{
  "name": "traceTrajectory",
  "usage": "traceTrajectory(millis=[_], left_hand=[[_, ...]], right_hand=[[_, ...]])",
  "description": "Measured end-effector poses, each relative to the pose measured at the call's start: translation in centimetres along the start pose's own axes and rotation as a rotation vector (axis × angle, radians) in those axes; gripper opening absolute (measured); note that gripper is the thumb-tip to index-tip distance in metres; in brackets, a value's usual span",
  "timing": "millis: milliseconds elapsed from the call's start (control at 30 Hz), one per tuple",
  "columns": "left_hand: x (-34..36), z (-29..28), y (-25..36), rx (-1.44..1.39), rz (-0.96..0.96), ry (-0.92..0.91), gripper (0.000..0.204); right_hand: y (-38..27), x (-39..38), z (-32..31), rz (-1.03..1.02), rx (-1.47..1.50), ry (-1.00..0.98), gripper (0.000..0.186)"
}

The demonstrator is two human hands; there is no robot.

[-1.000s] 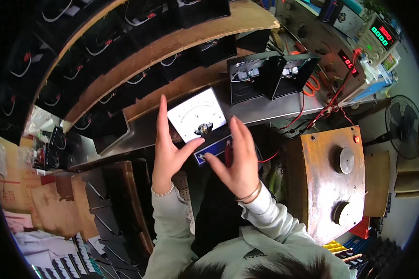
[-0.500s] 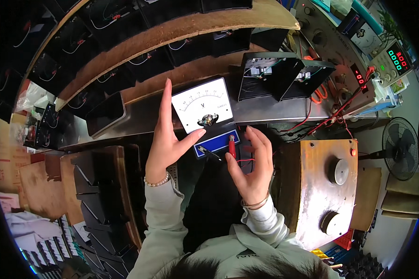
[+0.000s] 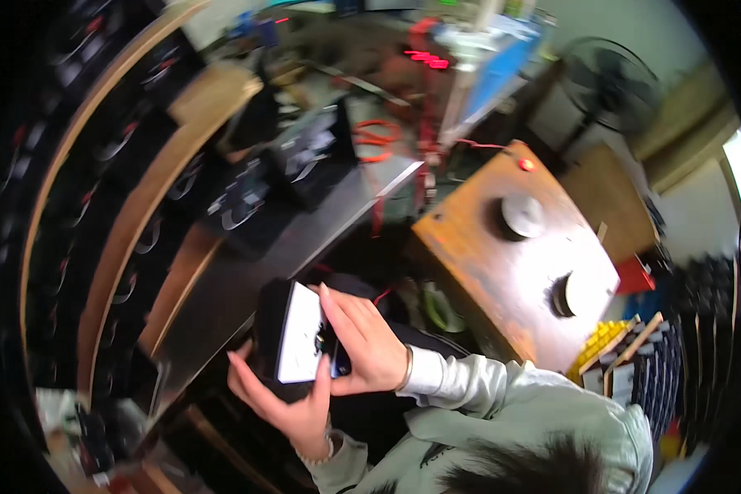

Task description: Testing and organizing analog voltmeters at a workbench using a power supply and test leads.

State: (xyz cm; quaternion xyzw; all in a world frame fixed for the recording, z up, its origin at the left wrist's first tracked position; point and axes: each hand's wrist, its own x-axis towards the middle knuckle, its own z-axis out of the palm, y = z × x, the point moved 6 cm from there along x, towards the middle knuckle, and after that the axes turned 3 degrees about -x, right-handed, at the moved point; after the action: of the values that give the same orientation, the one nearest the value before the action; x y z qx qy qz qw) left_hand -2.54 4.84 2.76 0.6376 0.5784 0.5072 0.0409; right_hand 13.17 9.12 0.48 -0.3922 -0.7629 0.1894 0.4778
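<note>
A black-cased analogue meter (image 3: pixel 298 337) with a white dial face is tilted between my two hands, above my dark-clad lap. My left hand (image 3: pixel 284 407) grips its lower end, the thumb against the edge of the face and the fingers spread along the case. My right hand (image 3: pixel 370 346) lies along the other side, its fingers over the edge of the face and the lower panel. The dial marks are blurred, and the lower blue panel is mostly hidden by the right hand. Whether the clips are still attached cannot be seen.
A metal-edged bench (image 3: pixel 247 284) runs diagonally beyond the meter, with open black cases (image 3: pixel 243 193) on it. Shelves (image 3: pixel 123 247) of similar cases rise at left. On the right stand a worn box with two round knobs (image 3: pixel 523 216), a fan (image 3: pixel 609 86) and yellow parts (image 3: pixel 601 342).
My view has swung to the right and blurred. The meter has turned and tilted, and both hands have closed in on it; before, the right hand was beside the red clip.
</note>
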Motion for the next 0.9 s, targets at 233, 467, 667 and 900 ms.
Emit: traceTrajectory(millis=[233,467,667,900], left_hand=[[1.3,2.1,-1.5,-0.026,-0.054,-0.091,0.058],[1.3,2.3,-1.2,-0.108,-0.055,-0.076,0.048],[-1.5,0.5,-3.0,-0.048,-0.170,-0.021,0.042],[-3.2,-2.8,-3.3,-0.041,-0.210,0.100,0.033]], right_hand=[[12.9,-7.1,-18.9,0.538,-0.746,0.406,0.121],[22.9,-10.9,-27.4,0.908,-1.094,0.485,0.119],[24.9,-11.8,-28.1,0.805,-1.190,0.370,0.119],[13.7,-9.0,-15.1,0.393,-0.238,0.514,0.119]])
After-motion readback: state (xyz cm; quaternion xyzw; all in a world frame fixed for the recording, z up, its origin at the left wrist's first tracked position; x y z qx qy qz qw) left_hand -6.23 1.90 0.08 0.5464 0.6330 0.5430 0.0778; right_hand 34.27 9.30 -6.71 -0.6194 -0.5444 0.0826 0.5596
